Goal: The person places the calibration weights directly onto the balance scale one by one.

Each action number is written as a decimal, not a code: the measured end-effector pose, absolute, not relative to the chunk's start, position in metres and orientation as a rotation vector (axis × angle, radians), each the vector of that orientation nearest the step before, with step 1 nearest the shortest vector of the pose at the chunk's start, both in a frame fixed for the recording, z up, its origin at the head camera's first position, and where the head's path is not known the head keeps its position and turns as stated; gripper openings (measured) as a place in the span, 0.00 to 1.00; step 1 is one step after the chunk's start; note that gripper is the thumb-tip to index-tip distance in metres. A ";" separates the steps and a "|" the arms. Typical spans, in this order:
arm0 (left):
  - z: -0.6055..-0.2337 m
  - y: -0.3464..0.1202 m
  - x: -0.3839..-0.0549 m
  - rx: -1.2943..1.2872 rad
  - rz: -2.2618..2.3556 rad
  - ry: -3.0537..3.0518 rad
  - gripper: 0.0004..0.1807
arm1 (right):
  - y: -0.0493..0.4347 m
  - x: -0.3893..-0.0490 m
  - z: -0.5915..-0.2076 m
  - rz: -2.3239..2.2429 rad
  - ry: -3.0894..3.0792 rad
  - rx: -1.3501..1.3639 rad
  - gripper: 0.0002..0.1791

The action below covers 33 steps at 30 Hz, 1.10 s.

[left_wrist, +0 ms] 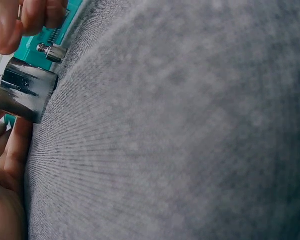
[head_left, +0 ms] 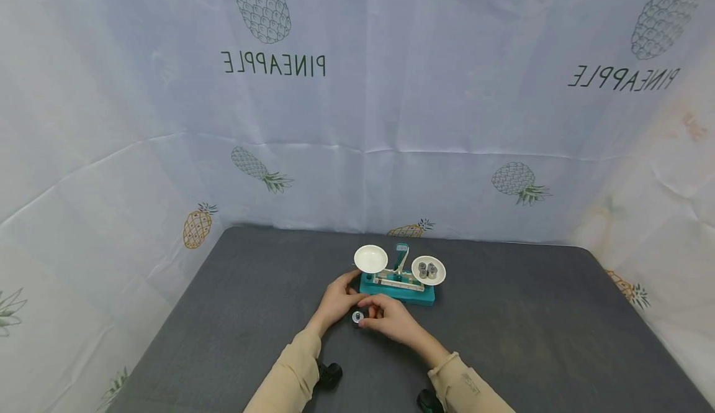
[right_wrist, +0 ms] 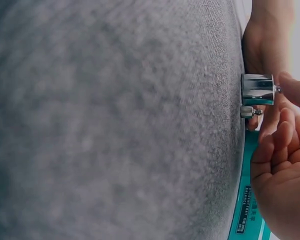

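The right hand (head_left: 391, 321) is held, fingers bent, at the knob (right_wrist: 278, 89) of a large metal weight (left_wrist: 27, 90) standing on the table (head_left: 503, 313); whether it is pinched cannot be told. The left hand (head_left: 333, 302) is held loosely curved beside the balance (head_left: 402, 293). Rigid, slick and probably dense, the weight is best taken by its knob. Two smaller weights (head_left: 422, 270) are carried in the right pan (head_left: 429, 281).

Beige sleeves (head_left: 287, 372), gathered right cuff (head_left: 443, 363), small dark print (head_left: 470, 383) on the right sleeve, rounded black device (head_left: 331, 376) at each wrist

In soft light, wrist views blur the near tabletop (left_wrist: 190, 125).
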State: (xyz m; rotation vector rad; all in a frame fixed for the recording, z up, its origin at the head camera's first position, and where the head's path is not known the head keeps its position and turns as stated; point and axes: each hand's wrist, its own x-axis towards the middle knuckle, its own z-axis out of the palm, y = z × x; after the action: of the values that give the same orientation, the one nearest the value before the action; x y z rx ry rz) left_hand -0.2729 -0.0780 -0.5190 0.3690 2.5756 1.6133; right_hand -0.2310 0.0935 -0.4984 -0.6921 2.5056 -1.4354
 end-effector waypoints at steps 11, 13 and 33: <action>-0.518 -0.078 -0.274 0.354 1.610 2.574 0.34 | 0.090 -0.232 -0.499 -1.373 2.523 -0.706 0.14; -0.519 -0.078 -0.274 0.358 1.613 2.571 0.34 | 0.089 -0.232 -0.499 -1.366 2.525 -0.709 0.14; -0.520 -0.078 -0.272 0.372 1.622 2.569 0.34 | 0.091 -0.229 -0.497 -1.241 2.637 -0.887 0.08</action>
State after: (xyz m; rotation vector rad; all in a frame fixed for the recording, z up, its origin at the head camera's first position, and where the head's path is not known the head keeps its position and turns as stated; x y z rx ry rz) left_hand -0.2724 -0.0778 -0.5197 0.3718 2.5695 1.6222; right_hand -0.2289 0.0907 -0.4970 -0.8865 2.6371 -1.2414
